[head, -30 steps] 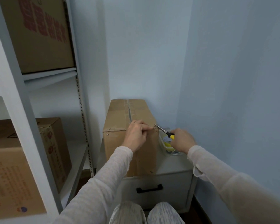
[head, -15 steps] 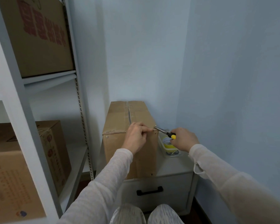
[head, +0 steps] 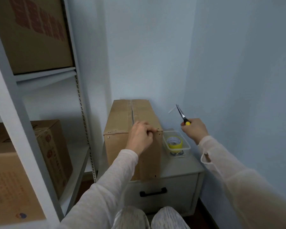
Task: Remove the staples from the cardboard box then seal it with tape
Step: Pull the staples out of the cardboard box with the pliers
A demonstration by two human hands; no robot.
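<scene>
The right hand (head: pixel 195 129) has its grip closed tight round the yellow-and-black handles of the pliers (head: pixel 182 114); half a second ago the nose of the tool was down at the near right corner of the box top, and now it has swung up and off to the right, tips towards the wall; at those tips hangs a thin pale staple (head: pixel 171 110), as I judge it, though it is too fine to be sure; the left hand (head: pixel 141 138) has not moved, its grip curled over the near top edge of the cardboard box (head: pixel 120 116) to steady it; small holes show in the card just beside its knuckles; the box stands on the grey surface (head: pixel 180 164) of a low drawer cabinet, pushed back to the wall; just beside it on the right sits a clear tub (head: pixel 187 147) with the yellow tape roll (head: pixel 180 144) inside, untouched; so one fastener looks out, a metal dot (head: pixel 108 137) near the front left corner suggests another remains, and the top seam is not yet taped.
</scene>
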